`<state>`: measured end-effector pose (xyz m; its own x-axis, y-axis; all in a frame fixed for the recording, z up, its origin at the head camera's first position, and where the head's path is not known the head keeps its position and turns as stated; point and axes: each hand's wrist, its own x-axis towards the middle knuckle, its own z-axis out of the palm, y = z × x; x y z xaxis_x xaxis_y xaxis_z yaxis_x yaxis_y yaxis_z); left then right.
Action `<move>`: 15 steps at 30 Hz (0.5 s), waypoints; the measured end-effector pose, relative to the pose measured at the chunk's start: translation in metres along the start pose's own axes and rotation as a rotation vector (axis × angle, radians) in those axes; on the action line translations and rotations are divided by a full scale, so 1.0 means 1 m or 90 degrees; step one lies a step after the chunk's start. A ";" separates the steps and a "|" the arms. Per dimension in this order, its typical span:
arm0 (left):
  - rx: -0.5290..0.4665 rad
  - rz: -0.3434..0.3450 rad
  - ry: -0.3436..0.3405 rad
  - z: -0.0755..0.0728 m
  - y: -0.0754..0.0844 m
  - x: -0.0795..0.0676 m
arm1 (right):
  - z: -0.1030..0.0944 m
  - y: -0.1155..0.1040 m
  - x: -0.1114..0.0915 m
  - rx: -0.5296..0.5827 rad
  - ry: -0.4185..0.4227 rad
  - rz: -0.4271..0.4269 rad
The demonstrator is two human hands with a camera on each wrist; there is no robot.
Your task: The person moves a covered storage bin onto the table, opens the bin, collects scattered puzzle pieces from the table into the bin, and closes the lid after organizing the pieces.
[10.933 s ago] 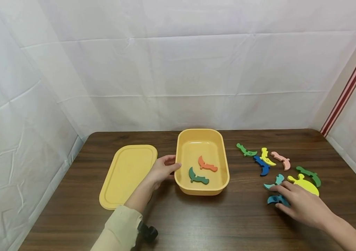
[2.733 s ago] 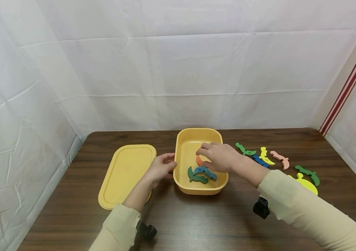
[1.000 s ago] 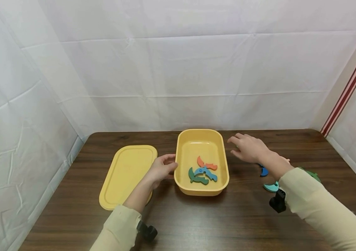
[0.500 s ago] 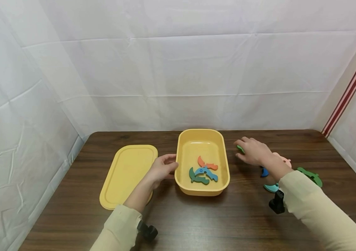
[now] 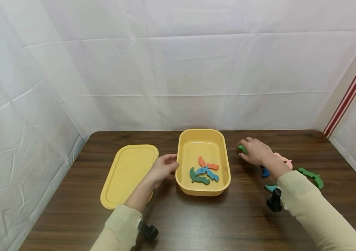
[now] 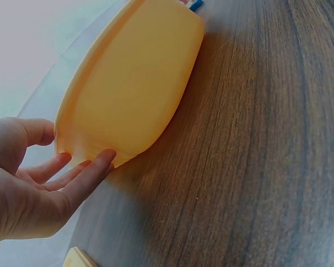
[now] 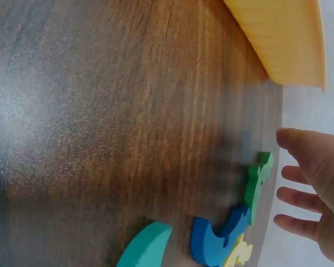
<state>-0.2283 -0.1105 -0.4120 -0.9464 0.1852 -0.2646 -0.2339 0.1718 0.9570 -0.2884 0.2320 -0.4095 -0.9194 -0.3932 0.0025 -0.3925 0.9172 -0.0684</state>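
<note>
The brown table [image 5: 209, 223] carries everything. The yellow box [image 5: 203, 192] stands near the middle of its far edge; the yellow lid [image 5: 130, 174] lies flat, more toward the left edge. The left hand [image 5: 162, 169] keeps a light grip on the box's left wall. The right hand [image 5: 257, 152] has its grip spread, holding nothing, over the light green piece [image 5: 242, 149] near the far edge. Inside the box are an orange piece [image 5: 212, 166], a light blue piece [image 5: 210, 174] and a dark green piece [image 5: 200, 179].

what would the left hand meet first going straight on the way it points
Most likely the side wall of the yellow, rounded rectangular plastic tub, which the left hand seems to be touching; exact contact is hard to tell.
</note>
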 end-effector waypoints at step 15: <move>0.000 -0.007 0.024 0.002 0.000 -0.002 | 0.013 0.009 0.000 0.022 -0.010 0.045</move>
<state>-0.2264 -0.1092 -0.4122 -0.9516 0.1471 -0.2699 -0.2439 0.1729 0.9543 -0.2918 0.2393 -0.4229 -0.9444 -0.3283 -0.0188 -0.3248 0.9402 -0.1024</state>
